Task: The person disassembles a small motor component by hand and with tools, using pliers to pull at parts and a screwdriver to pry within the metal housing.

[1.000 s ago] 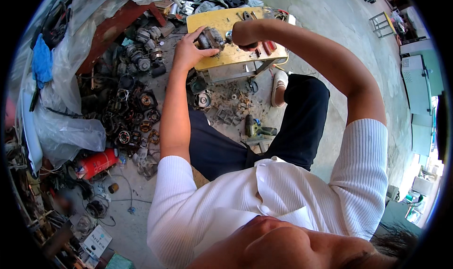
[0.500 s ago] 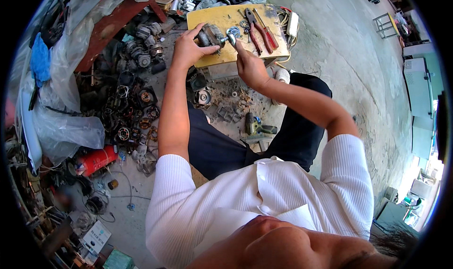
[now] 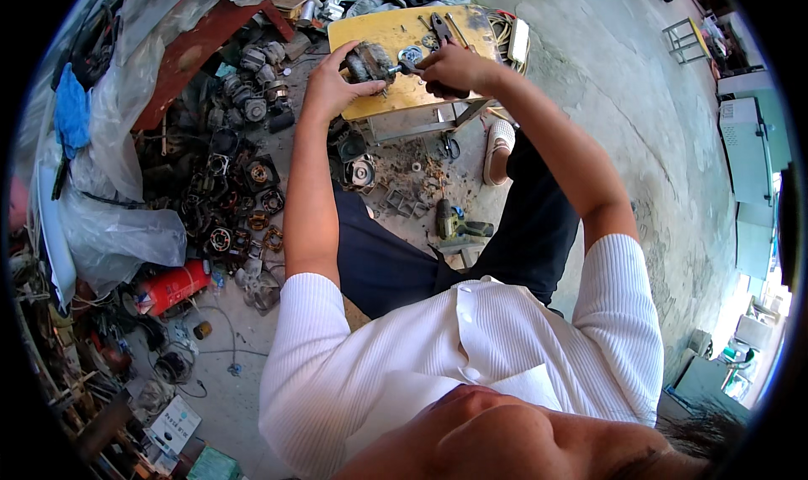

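At the near left corner of a yellow-topped low table (image 3: 370, 31), my left hand (image 3: 330, 86) is wrapped round a greyish cylindrical motor part (image 3: 369, 63). Fingers lie over its far left side, and the thumb presses its near edge. My right hand (image 3: 459, 69) is closed on a metal ratchet wrench (image 3: 407, 66), whose head meets the right end of the motor part; most of its handle is hidden by the fingers. Just beyond the right hand lie pliers (image 3: 441, 27), their handles mostly covered, and a screwdriver (image 3: 459, 31). A small round metal part (image 3: 411, 53) sits between the hands.
A white power strip (image 3: 518, 41) with cables hangs at the table's right edge. Motor parts (image 3: 244, 177) are heaped on the floor at left, near a red cylinder (image 3: 173, 286). A green cordless drill (image 3: 459, 222) stands between my legs.
My right hand has swung away and to the right, turning the wrench handle with it over the pliers. The left hand keeps its hold. My right foot shows more.
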The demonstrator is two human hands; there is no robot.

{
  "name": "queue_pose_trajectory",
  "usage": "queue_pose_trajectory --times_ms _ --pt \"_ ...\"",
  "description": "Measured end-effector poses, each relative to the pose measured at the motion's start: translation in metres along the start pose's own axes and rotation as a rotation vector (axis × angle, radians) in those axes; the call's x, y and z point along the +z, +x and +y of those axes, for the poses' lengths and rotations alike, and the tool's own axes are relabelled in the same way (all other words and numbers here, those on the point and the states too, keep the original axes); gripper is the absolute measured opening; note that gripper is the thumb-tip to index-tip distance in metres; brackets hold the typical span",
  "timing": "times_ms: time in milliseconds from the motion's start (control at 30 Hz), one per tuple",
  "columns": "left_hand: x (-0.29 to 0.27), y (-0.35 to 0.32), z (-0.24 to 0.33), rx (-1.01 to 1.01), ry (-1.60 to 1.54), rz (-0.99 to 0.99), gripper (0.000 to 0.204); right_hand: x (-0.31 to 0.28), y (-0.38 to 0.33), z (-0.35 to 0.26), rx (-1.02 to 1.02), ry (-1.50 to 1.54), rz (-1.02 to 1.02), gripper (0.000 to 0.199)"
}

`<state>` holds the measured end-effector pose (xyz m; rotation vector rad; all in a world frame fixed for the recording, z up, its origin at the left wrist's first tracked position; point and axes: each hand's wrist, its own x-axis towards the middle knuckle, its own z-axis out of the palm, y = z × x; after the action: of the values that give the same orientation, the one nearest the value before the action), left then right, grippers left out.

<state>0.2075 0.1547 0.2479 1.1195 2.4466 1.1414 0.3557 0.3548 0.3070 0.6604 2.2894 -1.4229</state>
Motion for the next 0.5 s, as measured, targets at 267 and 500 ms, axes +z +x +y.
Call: queue_pose_trajectory --times_ms 267,500 --pt "0.005 0.002 0.000 0.063 -0.021 0.023 0.095 -0.027 0.031 -0.042 -0.049 -0.498 -0.186 0.026" --pt "0.006 0.000 -0.008 0.068 0.026 0.054 0.093 0.031 -0.003 0.012 -0.351 -0.674 0.319 0.028"
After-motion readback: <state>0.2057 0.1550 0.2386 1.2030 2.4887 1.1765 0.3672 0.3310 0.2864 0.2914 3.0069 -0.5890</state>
